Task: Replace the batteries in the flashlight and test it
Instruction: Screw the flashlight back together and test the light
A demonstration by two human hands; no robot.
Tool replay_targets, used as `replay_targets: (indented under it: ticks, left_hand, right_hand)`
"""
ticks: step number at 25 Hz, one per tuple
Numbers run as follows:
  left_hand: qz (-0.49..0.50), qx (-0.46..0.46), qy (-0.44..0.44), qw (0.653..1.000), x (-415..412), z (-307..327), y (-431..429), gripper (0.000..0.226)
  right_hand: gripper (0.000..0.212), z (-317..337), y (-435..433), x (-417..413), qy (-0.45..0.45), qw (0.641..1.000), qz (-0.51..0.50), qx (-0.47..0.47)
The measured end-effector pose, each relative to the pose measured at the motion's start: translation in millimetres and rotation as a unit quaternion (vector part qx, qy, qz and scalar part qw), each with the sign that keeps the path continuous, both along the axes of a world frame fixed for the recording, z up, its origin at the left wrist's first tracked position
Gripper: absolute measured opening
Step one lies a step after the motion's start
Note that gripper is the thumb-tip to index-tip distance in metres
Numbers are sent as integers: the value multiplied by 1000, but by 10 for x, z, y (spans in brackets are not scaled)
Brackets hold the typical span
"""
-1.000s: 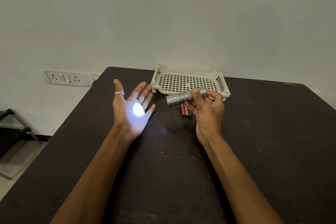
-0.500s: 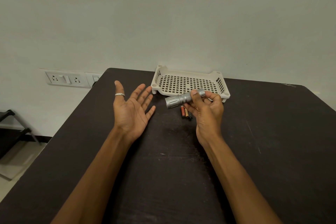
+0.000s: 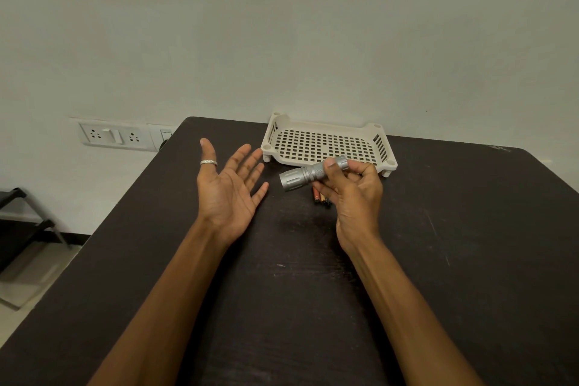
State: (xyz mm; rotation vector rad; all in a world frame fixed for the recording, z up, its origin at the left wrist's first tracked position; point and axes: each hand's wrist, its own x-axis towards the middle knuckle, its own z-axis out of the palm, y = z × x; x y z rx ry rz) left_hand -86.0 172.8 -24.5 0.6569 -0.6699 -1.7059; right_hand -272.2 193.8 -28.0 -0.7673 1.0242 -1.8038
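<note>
My right hand (image 3: 354,194) grips a silver flashlight (image 3: 305,175) by its rear half, a little above the table, with the lens end aimed left toward my left hand. No light shows on the palm. My left hand (image 3: 230,189) is held up with the palm facing the lens and the fingers spread; a silver ring sits on the thumb. A few loose batteries (image 3: 320,197) lie on the table just under my right hand, partly hidden by its fingers.
A white perforated plastic tray (image 3: 326,147) stands at the back of the dark table (image 3: 313,291), against the wall. A socket and switch panel (image 3: 116,136) is on the wall at the left. A dark stand (image 3: 22,222) sits on the floor beyond the table's left edge.
One second ago a bright spot of light lay on my left palm; it has gone out. Both hands have stayed almost where they were.
</note>
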Motion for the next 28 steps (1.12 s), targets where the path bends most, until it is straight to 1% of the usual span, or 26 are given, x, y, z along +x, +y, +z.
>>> replay_targets:
  ticks: [3,5,8,11,14,19,23,25,28]
  left_hand:
    - [7,19,25,999,-14,22,-18,84]
    - [15,24,31,999,-15,24,-23,81]
    - [25,16,7,1000,-11,10,-10,85]
    - [27,12,-7,1000,-10,-1,-8,86]
    - [29,12,-9,999,-12,3,-3,86]
    - [29,17,-5,999,-9,14,0,86]
    - [29,17,-4,999,-13,14,0,86]
    - [27,15,-4,1000,-7,11,3,87]
    - [23,13,-4,1000,-4,4,6,87]
  right_hand:
    - [36,3,-3,7,-12,1000,18,-10]
    - [37,-4,-8,17,-9,1000,16,-13]
    - [36,-12,-9,34,0,999,-41,-23]
    - [38,-16,-12,31,73,991,-110,-33]
    - [41,-36,-18,45,139,977,-152,-52]
    - [41,-64,-37,59,257,936,-221,-90]
    - [41,-78,-53,54,295,915,-245,-126]
    - [41,-85,-54,33,299,917,-236,-123]
    - [43,-57,-28,25,249,945,-186,-97]
